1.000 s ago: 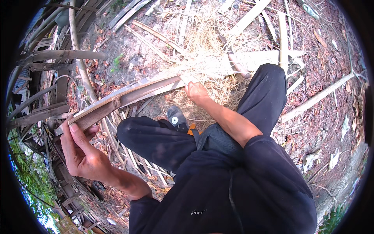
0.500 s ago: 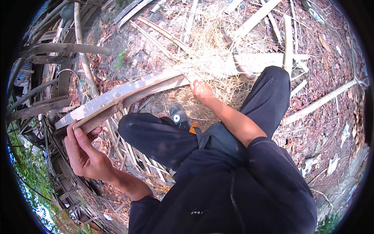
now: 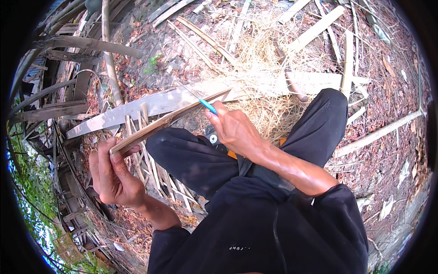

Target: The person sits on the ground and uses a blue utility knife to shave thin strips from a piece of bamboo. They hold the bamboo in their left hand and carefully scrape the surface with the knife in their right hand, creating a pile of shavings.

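Note:
My left hand (image 3: pixel 117 176) pinches the near end of a long brown split bamboo strip (image 3: pixel 159 123) between thumb and fingers. The strip slants up and away to the right, above a pale plank (image 3: pixel 109 114). In my right hand (image 3: pixel 235 130) is a blue-handled knife (image 3: pixel 207 106), its thin blade pointing up and left across the strip's far part. Glare washes out the blade's tip, so I cannot tell whether it touches the wood.
Pale shavings (image 3: pixel 267 114) lie heaped between my legs and beyond the plank. A brown wooden stick (image 3: pixel 294 84) rests across the plank. Several bamboo slats (image 3: pixel 315 29) are scattered at the far side. Thin strips (image 3: pixel 159 176) lie beside my left knee. Stacked timber (image 3: pixel 59 112) stands at left.
My right hand has turned and drawn back toward me, and the blue knife handle now shows. My left hand has shifted right with the strip, which has swung away from the plank's edge.

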Available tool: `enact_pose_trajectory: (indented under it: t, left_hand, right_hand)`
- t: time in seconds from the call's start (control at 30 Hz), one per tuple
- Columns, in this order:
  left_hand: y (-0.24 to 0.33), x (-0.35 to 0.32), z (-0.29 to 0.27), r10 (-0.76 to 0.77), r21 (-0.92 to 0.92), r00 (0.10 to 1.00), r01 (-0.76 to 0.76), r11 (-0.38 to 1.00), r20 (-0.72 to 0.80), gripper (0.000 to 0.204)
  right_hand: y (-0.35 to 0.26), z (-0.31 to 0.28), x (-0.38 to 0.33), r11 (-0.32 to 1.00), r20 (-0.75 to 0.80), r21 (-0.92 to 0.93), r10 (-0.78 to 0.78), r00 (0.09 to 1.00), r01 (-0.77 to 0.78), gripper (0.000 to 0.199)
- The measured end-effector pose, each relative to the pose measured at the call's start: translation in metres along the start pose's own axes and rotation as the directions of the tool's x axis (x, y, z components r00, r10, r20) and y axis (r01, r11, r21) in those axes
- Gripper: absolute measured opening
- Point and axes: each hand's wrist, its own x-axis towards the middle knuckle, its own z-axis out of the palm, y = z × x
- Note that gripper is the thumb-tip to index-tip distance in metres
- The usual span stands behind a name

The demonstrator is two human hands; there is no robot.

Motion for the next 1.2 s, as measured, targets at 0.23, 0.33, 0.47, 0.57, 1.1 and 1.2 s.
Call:
enact_pose_trajectory:
  t: [0.23,0.33,0.47,0.57,1.1,1.2]
  left_hand:
    - [0.025,0.008,-0.006,-0.074,0.083,0.995,0.079,0.993,-0.066,0.019]
    - [0.037,0.024,-0.019,0.006,0.004,1.000,-0.007,1.000,0.028,0.018]
    - [0.046,0.019,-0.020,-0.041,0.019,0.999,0.041,0.999,-0.015,0.019]
    - [0.037,0.016,-0.013,-0.062,0.042,0.997,0.063,0.997,-0.041,0.019]
    - [0.021,0.019,0.025,0.055,0.090,0.998,-0.056,0.994,0.011,0.019]
    - [0.020,0.016,0.035,0.084,0.076,0.996,-0.087,0.993,0.042,0.020]
  right_hand:
    - [0.033,0.035,-0.003,0.954,-0.031,-0.298,0.011,0.999,-0.019,0.026]
    - [0.168,0.043,-0.030,0.819,-0.060,-0.574,-0.030,0.998,-0.010,0.029]
    - [0.167,0.022,-0.047,0.862,-0.077,-0.488,0.110,0.991,-0.134,0.032]
    - [0.061,-0.012,-0.011,0.965,-0.061,-0.173,0.190,0.980,-0.198,0.030]
    - [0.132,0.031,0.020,0.824,-0.147,-0.567,-0.125,0.981,0.020,0.029]
    - [0.197,0.056,0.019,0.516,-0.197,-0.853,-0.464,0.864,0.082,0.028]
